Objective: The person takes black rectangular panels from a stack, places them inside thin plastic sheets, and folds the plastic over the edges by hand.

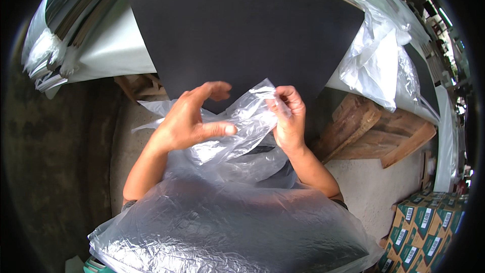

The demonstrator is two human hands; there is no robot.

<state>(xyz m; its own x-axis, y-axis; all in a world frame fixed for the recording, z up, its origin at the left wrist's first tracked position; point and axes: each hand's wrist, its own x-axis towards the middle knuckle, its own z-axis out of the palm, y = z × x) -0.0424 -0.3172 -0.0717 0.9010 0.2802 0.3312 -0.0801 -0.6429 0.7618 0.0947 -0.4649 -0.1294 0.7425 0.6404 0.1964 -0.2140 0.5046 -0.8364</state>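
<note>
Clear, crinkled plastic film stretches between my hands, in front of a large black board. My right hand pinches its upper right corner between thumb and fingers. My left hand is open beside the film, thumb and fingers spread apart; part of the film passes behind it. Nearest to me, a broad, shiny plastic-wrapped bundle spans the lower view below my forearms. The film runs down toward it, but I cannot tell whether they are one piece. What the wrapping holds is hidden.
Plastic-wrapped strips lie at the far left on a pale sheet. Loose clear plastic hangs over the right side. Below it stands a wooden support. Stacked green-and-brown cartons are at the lower right.
</note>
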